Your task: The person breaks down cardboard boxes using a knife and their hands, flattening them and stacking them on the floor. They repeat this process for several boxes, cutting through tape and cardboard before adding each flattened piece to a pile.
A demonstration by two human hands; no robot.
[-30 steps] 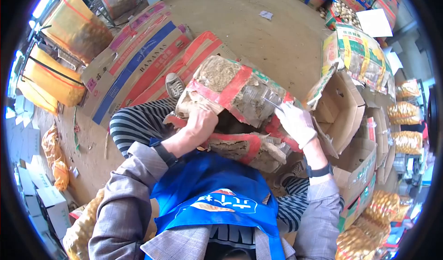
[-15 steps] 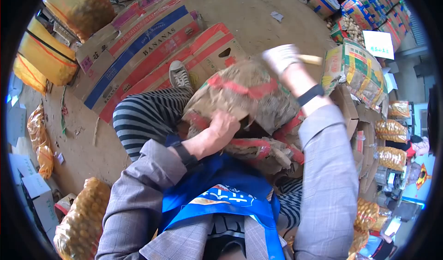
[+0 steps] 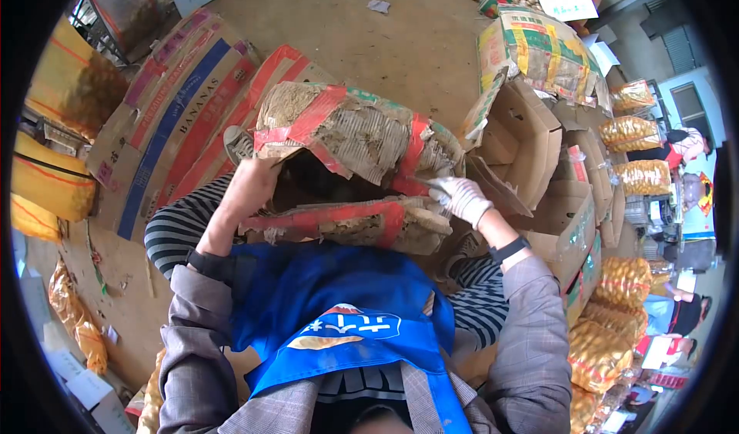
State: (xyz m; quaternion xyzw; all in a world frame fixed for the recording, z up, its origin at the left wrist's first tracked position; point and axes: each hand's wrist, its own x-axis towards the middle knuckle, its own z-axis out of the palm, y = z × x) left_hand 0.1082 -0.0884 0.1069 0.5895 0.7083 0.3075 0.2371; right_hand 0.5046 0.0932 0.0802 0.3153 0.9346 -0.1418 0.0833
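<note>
A battered cardboard box [image 3: 362, 138] with red tape lies on its side between my legs, torn and dirty, with a dark gap along the side facing me. My bare left hand [image 3: 252, 181] is closed on the edge of its upper flap at the left. The lower flap [image 3: 346, 225] hangs open below the gap. My right hand [image 3: 462, 199], in a white glove, is closed at the right end of the gap beside the red tape. A thin thing seems to stick out of it toward the box, too blurred to name.
A flattened banana carton [image 3: 181, 130] lies on the floor at left. Open empty cartons [image 3: 516, 138] stand at right, with a taped carton [image 3: 546, 49] behind. Bags of potatoes [image 3: 600, 349] line the lower right; yellow sacks [image 3: 54, 176] stand at far left. Other people are at far right.
My right hand has come down from above the box to its right end. My left hand has moved left and up with the flap. The box is turned and its gap shows wider; the view has shifted.
</note>
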